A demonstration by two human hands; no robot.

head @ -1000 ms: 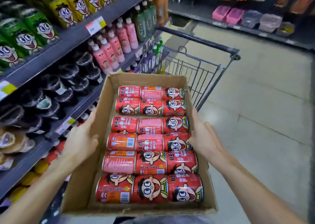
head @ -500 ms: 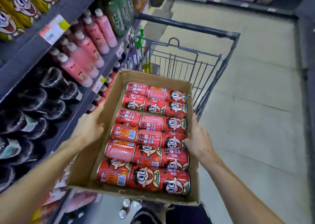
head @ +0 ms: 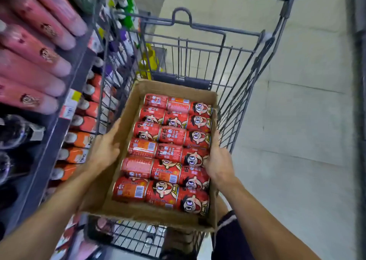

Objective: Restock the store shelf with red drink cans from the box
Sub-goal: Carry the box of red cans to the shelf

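Box: cardboard box (head: 126, 210) with an open top, which we hold with both hands above the basket of the cart.
Cans: red drink cans (head: 170, 150) lie on their sides inside the box, in six rows of three, packed so that they touch each other. All of them that we see are in the box.
Left hand: our left hand (head: 105, 150) lies flat against the outer left wall of the box; the fingers are straight and pressed on the cardboard.
Right hand: our right hand (head: 218, 160) presses on the right wall of the box. The fingers reach forward along the wall, but we cannot tell whether they curl over the edge.
Cart: grey wire shopping cart (head: 233, 65) is under and behind the box, with its handle bar at the top of the view.
Shelf: dark store shelf (head: 59, 129) stands at the left, just beside the cart; pink bottles (head: 33, 59) lie on the upper level and orange bottles (head: 79, 139) on the lower one.
Floor: pale tiled floor (head: 307, 121) is at the right.
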